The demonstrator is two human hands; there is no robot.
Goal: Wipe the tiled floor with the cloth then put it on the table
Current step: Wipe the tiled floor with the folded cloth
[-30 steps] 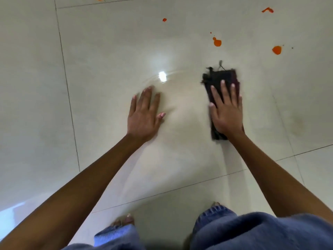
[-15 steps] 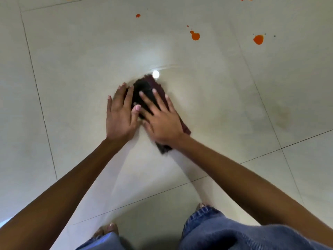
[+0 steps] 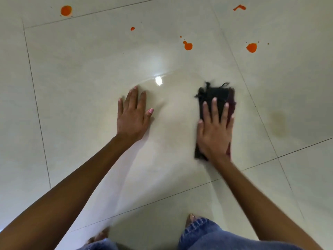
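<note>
Orange splatters [image 3: 188,46] are all sitting beyond the cloth [image 3: 216,95], none of them touched yet, so I'm nowhere near done. My right hand [image 3: 214,130] is flat on top of the dark folded cloth, fingers spread, pressing it to the tiled floor [image 3: 72,87] rather than gripping it. My left hand [image 3: 133,120] is open too, palm down on bare tile off to the cloth's left, just propping me up. There's a dull yellowish smudge [image 3: 278,121] right of the cloth as well. No counter in sight, so that part's way off.
</note>
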